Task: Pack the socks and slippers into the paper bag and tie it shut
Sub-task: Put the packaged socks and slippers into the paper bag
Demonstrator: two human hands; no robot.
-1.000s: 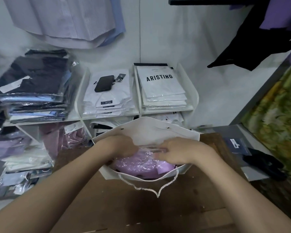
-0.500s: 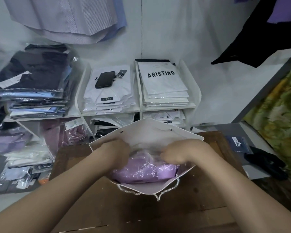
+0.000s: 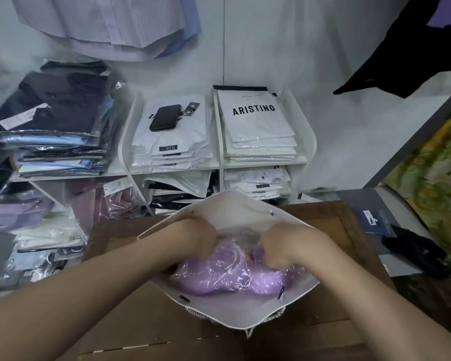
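I am seeing both hands reaching into the open white paper bag (image 3: 245, 312) on the near wooden table (image 3: 141, 321): left hand (image 3: 195, 237) and right hand (image 3: 284, 246) are each gripping the plastic-wrapped purple bundle (image 3: 232, 274) lying inside it.

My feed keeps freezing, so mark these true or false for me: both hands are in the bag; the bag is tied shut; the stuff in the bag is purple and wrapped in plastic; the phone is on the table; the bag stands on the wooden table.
1. Both hands, left hand and right hand, are inside the paper bag. True.
2. The bag is tied shut. False: its mouth is wide open.
3. The bundle inside is purple, in clear plastic. True.
4. The phone lies on the table. False: it lies on folded shirts on the shelf.
5. The bag stands on the wooden table. True.
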